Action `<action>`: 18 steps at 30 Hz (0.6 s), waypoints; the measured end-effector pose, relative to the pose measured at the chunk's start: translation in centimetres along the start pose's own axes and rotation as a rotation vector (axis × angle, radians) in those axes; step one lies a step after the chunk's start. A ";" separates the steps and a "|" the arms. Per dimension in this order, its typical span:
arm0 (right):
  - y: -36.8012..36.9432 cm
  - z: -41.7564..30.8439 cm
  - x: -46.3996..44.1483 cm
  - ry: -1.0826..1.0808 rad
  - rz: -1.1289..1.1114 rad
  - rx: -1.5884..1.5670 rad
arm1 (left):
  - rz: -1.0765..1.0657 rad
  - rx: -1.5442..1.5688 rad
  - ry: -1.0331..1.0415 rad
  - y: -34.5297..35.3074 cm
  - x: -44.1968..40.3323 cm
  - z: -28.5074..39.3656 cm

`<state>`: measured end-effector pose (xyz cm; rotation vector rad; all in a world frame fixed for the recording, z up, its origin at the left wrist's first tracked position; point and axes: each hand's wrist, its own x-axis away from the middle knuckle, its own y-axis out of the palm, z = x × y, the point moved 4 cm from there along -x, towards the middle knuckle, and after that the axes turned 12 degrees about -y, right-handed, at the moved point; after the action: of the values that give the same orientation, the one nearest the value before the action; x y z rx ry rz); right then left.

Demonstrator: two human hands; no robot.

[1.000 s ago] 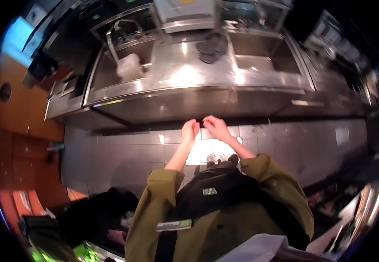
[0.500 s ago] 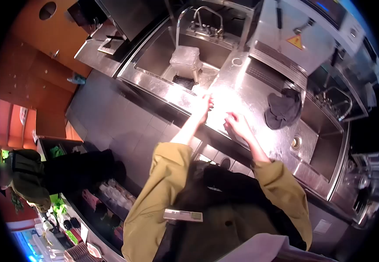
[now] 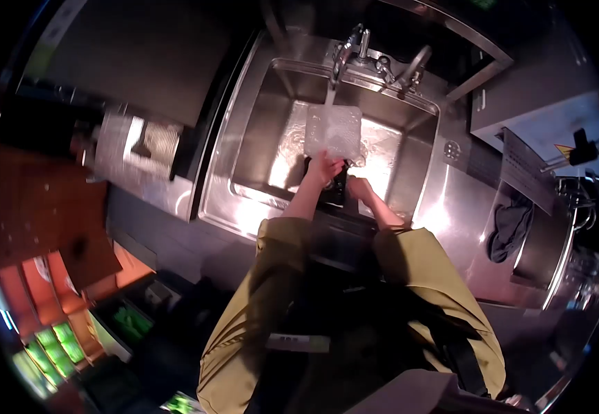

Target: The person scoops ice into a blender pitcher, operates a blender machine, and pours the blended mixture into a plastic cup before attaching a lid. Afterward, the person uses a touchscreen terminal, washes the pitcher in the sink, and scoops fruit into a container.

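A clear plastic container [image 3: 344,127] full of water stands in the steel sink [image 3: 258,148], under the running faucet [image 3: 341,58]. At its near edge is my left hand [image 3: 325,169], with fingers apart; whether it touches the container I cannot tell. My right hand [image 3: 360,188] is just to the right and nearer to me, its fingers curled in. Anything inside them is hidden. A black object [image 3: 332,195] lies between and below my hands, partly covered by them; its kind does not show.
To the right, a dark cloth [image 3: 510,224] lies on the steel counter [image 3: 444,207] beside a second sink. A second faucet [image 3: 417,65] rises behind the first sink. Lit shelves with green items [image 3: 54,352] stand at lower left.
My view and body have shifted left to face the sink. Both hands have moved from over the counter to over the sink, close to the container.
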<state>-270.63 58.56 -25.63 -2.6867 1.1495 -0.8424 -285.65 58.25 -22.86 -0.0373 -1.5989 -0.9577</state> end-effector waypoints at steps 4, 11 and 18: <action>6.1 5.2 1.7 -0.026 -0.249 0.233 | 0.217 -0.310 0.063 -1.8 0.7 2.7; 6.6 0.0 0.6 -0.790 -0.215 1.361 | 0.605 -0.757 0.377 -3.1 3.7 8.9; 5.6 4.4 2.8 -0.557 0.289 1.542 | 0.192 -0.578 0.191 -2.7 -0.1 2.2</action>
<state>-270.33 52.12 -29.72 -1.2579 0.3593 -0.4780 -288.76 57.82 -24.34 -0.4759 -1.0820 -1.2022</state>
